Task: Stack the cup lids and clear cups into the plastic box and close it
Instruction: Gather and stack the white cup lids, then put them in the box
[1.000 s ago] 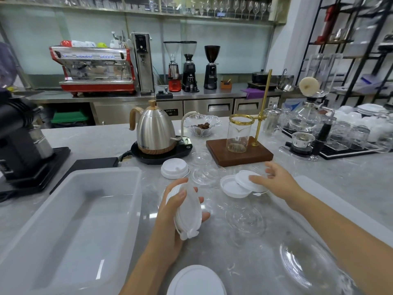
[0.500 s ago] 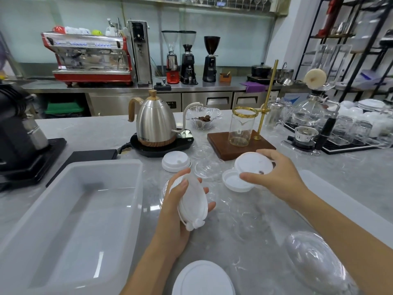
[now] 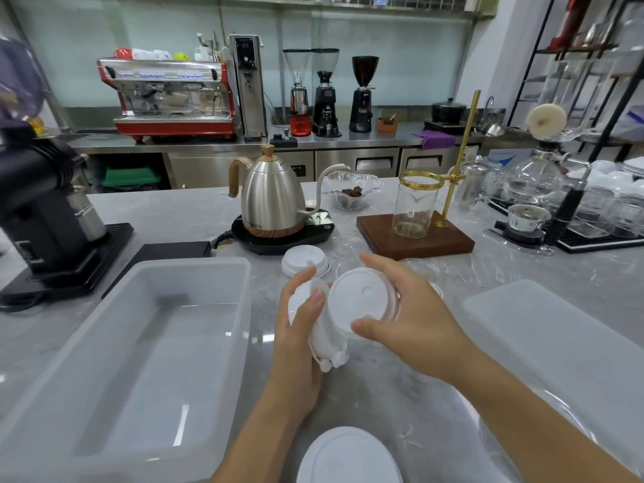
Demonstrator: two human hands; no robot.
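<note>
Near lid (image 3: 348, 456): white, flat on the counter (image 3: 505, 266) at the bottom edge, between the two forearms.
Clear cup (image 3: 543, 430): lies on its side at lower right, partly hidden by the right forearm.
Box (image 3: 139, 343): translucent plastic, open, on the counter at left. Nothing inside.
Box lid (image 3: 564, 343): translucent, flat on the counter at right, well apart from the box.
Left hand (image 3: 299, 339): closed around a stack (image 3: 326, 338) of white lids held on edge, thumb across the front face, above the counter just right of the box.
Right hand (image 3: 414, 318): grips a single white lid (image 3: 359, 301), thumb on the near rim, fingers over the far rim. The lid is tilted, its face toward the camera.
Contact: the single lid meets the upper end of the stack. Whether it is seated on the stack cannot be told.
Far lid (image 3: 305, 261): white, on the counter just beyond the hands.
Clear lids (image 3: 348, 245): flat on the counter right of the far lid, partly hidden by the right hand. Count cannot be told.
Kettle (image 3: 271, 203): steel, wooden handle, on a black base beyond the far lid.
Stand (image 3: 414, 235): wooden base with a brass pole and a glass jar, right of the kettle.
Grinder (image 3: 45, 203): black, at far left on a black mat.
Back bench: red espresso machine (image 3: 167, 95) and three grinders against the wall.
</note>
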